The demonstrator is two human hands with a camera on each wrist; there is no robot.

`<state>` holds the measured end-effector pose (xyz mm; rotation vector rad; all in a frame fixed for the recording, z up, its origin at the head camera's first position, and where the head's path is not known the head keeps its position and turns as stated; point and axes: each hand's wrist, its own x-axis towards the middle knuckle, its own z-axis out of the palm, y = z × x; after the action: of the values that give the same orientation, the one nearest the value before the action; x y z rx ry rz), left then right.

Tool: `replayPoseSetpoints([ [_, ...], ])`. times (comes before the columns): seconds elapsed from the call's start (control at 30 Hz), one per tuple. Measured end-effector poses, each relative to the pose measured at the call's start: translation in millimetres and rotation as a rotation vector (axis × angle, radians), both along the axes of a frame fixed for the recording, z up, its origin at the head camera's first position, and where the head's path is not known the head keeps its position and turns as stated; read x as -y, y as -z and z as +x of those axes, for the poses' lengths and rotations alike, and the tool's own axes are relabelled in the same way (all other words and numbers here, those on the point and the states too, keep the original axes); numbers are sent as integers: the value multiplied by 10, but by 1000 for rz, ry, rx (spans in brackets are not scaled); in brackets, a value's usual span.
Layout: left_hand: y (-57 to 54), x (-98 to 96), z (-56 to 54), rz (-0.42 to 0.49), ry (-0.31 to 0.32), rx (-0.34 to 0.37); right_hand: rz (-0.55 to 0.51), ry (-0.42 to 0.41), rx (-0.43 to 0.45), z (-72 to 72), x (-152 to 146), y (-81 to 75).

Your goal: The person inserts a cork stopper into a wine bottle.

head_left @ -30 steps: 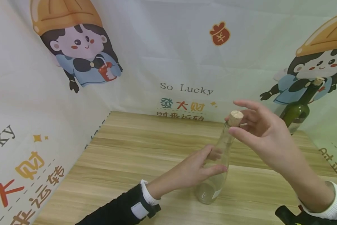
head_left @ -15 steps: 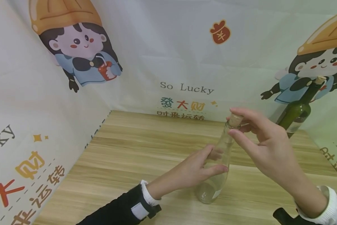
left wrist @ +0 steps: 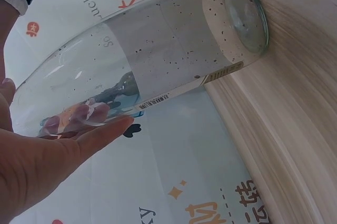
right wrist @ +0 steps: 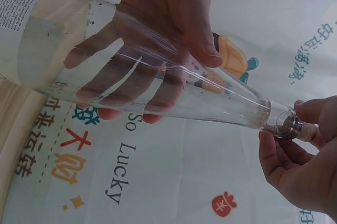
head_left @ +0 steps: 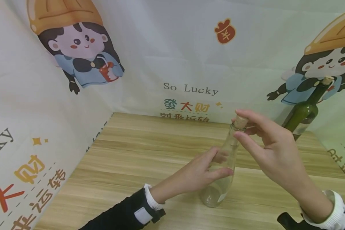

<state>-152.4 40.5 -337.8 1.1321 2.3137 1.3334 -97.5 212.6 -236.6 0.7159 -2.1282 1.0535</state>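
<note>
A clear glass bottle point(head_left: 213, 195) stands slightly tilted on the table, with a cork point(head_left: 240, 122) in its mouth. My left hand point(head_left: 205, 174) grips the bottle's body, thumb on one side and fingers round the other. At the top, my right hand point(head_left: 271, 145) has its index finger on the cork and its thumb by the bottle's rim. In the right wrist view, the fingers of my right hand point(right wrist: 300, 168) curl about the neck, and part of the cork point(right wrist: 308, 132) shows between them. Small dark specks mark the glass in the left wrist view.
A green wine bottle point(head_left: 303, 113) with a cork in it stands behind my right hand, at the back right. The wooden table point(head_left: 126, 150) is bordered by a printed cloth backdrop point(head_left: 149, 64) at the back and sides.
The index finger of my right hand has come down from above onto the cork, and the hand has closed in about it. My left hand and the glass bottle have stayed in place.
</note>
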Motion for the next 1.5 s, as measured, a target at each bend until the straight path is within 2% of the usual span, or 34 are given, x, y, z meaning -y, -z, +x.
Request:
replayPoseSetpoints([
  [0.6,1,5,-8,-13,0,0,-75,-38,-16,-17,7,60],
  [1.1,-1,8,-11,-10,-3,-15,-93,-20,-22,7,53,57],
  [1.5,4,-8,-7,6,-6,-17,-122,-66,-58,-7,68,68],
])
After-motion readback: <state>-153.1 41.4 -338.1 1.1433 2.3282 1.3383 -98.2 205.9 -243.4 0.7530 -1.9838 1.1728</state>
